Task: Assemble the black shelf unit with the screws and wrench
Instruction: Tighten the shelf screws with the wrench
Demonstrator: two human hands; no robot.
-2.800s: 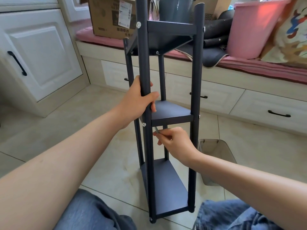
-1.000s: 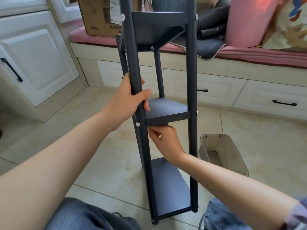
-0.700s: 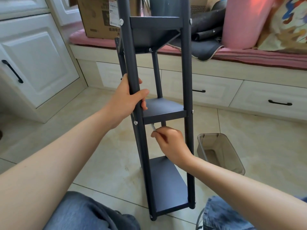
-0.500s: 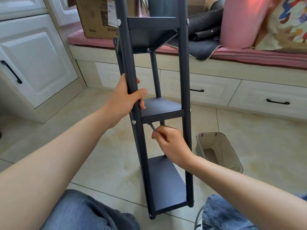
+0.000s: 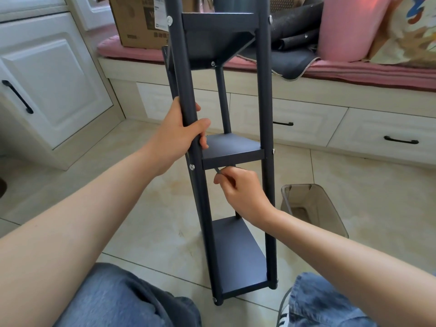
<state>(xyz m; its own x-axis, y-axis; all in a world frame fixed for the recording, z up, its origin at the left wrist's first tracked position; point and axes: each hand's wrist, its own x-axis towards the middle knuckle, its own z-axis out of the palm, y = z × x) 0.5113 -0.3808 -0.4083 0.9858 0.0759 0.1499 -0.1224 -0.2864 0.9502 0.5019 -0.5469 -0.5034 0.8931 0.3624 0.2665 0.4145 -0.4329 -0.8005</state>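
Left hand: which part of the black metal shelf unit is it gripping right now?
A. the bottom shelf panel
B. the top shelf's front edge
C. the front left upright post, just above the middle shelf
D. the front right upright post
C: the left hand is wrapped round the front left upright post of the black metal shelf unit, just above the middle shelf.

One shelf unit [image 5: 232, 152], one wrench [image 5: 217, 170], two hands, six visible screws
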